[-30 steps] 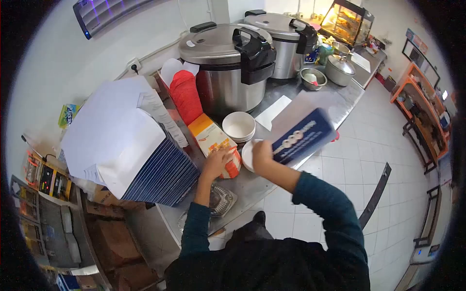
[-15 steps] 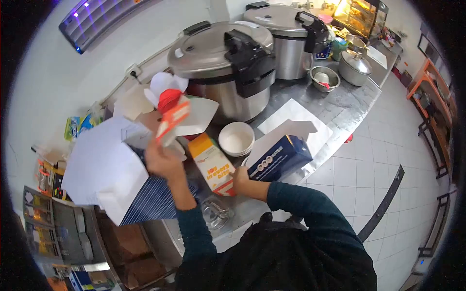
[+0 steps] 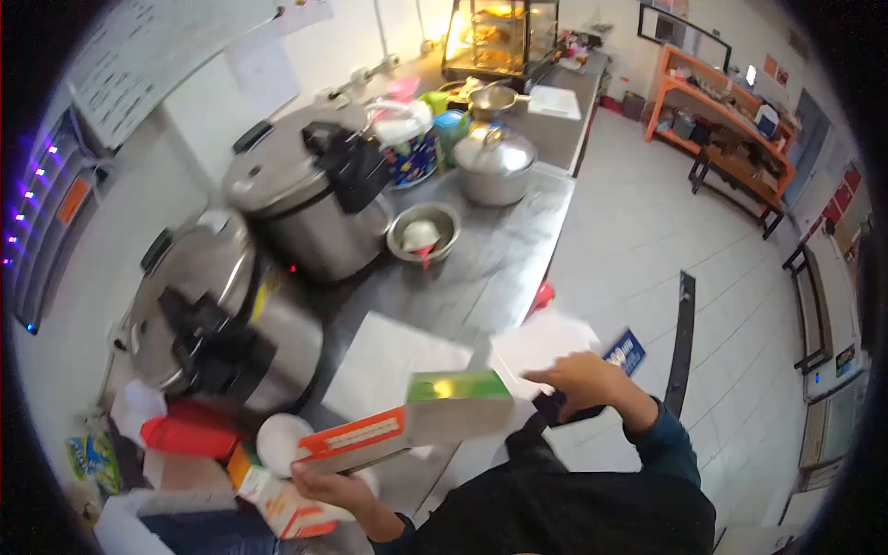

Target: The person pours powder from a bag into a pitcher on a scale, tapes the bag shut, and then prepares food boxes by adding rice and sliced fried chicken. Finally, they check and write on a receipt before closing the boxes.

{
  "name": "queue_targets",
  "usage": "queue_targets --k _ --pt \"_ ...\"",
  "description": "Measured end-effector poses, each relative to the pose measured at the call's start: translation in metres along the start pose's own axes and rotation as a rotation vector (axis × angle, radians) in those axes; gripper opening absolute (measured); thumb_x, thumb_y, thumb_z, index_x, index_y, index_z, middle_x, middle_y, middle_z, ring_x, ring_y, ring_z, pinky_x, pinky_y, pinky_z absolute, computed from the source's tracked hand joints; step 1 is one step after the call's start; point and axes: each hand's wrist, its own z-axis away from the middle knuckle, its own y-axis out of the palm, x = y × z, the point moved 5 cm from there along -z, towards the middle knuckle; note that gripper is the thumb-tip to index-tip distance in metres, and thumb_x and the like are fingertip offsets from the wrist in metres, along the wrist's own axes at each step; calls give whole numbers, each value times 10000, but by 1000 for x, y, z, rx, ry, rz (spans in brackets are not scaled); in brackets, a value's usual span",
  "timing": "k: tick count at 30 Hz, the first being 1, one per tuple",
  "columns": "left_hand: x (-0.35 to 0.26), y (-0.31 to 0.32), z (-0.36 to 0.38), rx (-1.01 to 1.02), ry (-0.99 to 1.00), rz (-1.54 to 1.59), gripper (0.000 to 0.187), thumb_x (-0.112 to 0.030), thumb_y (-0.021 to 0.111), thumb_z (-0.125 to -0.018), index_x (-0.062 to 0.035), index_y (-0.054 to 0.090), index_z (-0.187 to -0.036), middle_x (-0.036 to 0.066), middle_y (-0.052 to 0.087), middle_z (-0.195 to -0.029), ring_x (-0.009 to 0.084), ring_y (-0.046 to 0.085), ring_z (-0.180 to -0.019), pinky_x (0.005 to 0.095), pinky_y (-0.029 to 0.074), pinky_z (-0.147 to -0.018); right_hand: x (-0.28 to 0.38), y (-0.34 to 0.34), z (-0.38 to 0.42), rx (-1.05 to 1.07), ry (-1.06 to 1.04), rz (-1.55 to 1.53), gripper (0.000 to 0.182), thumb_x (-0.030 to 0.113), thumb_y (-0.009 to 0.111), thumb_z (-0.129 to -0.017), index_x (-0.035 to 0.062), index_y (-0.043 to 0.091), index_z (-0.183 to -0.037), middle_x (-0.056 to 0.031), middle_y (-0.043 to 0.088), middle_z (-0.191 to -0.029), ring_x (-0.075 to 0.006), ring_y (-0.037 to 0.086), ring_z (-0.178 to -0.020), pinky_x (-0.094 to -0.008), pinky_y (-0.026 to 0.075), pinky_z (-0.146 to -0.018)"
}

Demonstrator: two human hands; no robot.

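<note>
My left hand (image 3: 333,490), at the lower left of the head view, grips one end of a long carton (image 3: 356,439). The carton has an orange and white side and a green part at its far end, slanting up to the right. My right hand (image 3: 587,384) is at the counter's front edge, fingers stretched and apart, over a dark blue box (image 3: 624,351) with a white open flap (image 3: 546,347). Blur hides whether it touches the box. Below my left hand lies an orange and white carton (image 3: 287,504), beside a white bowl (image 3: 282,444).
Two large steel cookers (image 3: 310,194) line the wall. A metal bowl (image 3: 424,231) and lidded pot (image 3: 495,166) stand farther back, before a lit display case (image 3: 499,42). White paper (image 3: 388,361) lies on the steel counter (image 3: 499,268). A red packet (image 3: 190,435) sits left.
The view has swung right. My right hand has left the orange and white carton and moved to the blue box. My left hand now holds the long carton out across the counter.
</note>
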Motion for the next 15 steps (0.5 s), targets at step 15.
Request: queue_targets --k 15 --pt "-351 419 274 1599 -339 782 265 -184 434 -896 33 585 -910 53 584 -679 69 507 -641 232 418 -574 -422 4 82 -469 557 -530 339 176 523 -806 57 338 -1065 -200 584 -743 -386 563 -720 -468 417 -605"
